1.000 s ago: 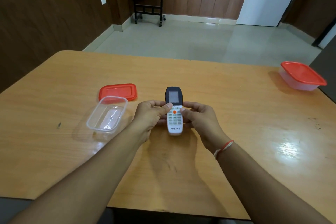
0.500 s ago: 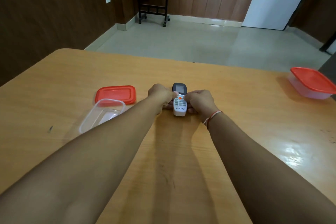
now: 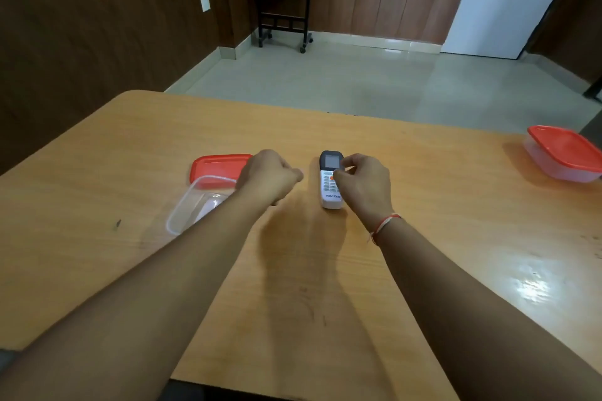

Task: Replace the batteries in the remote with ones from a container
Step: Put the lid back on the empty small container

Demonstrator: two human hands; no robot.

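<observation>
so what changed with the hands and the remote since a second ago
Both hands let go of the remote, which now lies face up on the table. The left hand moved left, clear of it, fingers curled; the right hand hovers at its right edge. The open container, its red lid and the lidded container stayed put.

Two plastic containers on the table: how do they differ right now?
The near-left container is open, its red lid lying flat on the table just behind it; the far-right container has its red lid on. The open one sits beside the left hand, partly hidden by the forearm; the closed one stands apart at the table's right edge. Both are clear, rectangular tubs with red lids.
</observation>
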